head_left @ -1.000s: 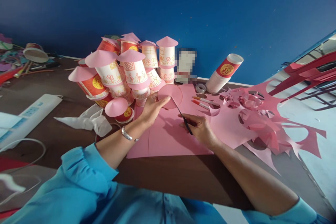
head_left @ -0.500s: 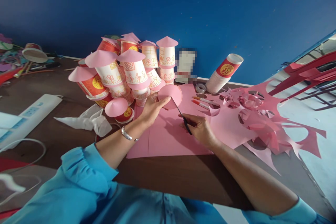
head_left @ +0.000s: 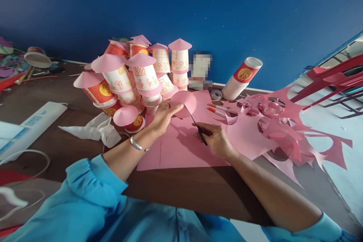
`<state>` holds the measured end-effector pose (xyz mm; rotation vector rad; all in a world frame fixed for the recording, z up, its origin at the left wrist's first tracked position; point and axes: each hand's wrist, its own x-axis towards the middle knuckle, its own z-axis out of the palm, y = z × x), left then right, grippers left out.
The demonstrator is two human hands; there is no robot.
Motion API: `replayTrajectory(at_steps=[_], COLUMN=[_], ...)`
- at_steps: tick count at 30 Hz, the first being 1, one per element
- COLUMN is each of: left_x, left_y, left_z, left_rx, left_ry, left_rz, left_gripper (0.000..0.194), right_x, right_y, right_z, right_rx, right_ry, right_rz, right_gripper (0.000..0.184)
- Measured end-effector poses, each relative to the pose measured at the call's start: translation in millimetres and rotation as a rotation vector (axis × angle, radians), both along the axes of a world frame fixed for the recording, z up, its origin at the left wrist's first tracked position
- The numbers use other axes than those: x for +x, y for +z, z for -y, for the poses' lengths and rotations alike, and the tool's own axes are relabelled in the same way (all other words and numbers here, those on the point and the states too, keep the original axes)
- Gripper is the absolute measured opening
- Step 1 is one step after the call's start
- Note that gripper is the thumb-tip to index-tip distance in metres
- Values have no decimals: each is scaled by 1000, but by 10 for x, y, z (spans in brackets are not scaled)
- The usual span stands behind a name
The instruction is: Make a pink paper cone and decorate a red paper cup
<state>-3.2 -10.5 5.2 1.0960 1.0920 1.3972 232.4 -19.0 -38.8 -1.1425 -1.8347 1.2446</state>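
Note:
My left hand (head_left: 166, 115) pinches a round pink paper disc (head_left: 185, 100) by its lower left edge, with the thumb on top. Black-handled scissors (head_left: 200, 133) are gripped in my right hand (head_left: 217, 138). Their blades reach into the disc from its lower right rim, and the tip lies near the middle, close to my left thumb. Beneath both hands are large pink paper sheets (head_left: 176, 151). Just beyond my left hand stand stacked paper cups (head_left: 146, 77) with drawn flowers and pink cone tops.
Pink paper offcuts (head_left: 286, 136) pile up on the right, with two red-orange markers (head_left: 217, 112) beside them. A tape roll (head_left: 217, 95) and a leaning cup stack (head_left: 239, 79) stand near the blue wall. White crumpled tissue (head_left: 98, 130) lies left of my forearm.
Hardly anything differs. The disc, scissors and both hands keep the same positions; only the view has shifted very slightly.

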Motion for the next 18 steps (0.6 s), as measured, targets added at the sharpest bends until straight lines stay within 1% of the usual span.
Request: replayTrajectory(at_steps=[4, 8, 12, 18], left_x=[-6, 7, 22, 38], left_y=[4, 9, 3, 20], left_z=[-6, 5, 11, 14], left_rx=[2, -8, -24, -11], left_ry=[-21, -32, -24, -16], left_rz=[-12, 17, 19, 33], left_gripper=[41, 41, 39, 40], right_x=[-10, -20, -15, -9], right_y=[22, 43, 29, 22], right_z=[1, 2, 2, 11], right_rx=[-84, -87, -102, -102], right_ry=[3, -3, 1, -10], right_rz=[-47, -53, -58, -51], right_gripper=[50, 48, 45, 48])
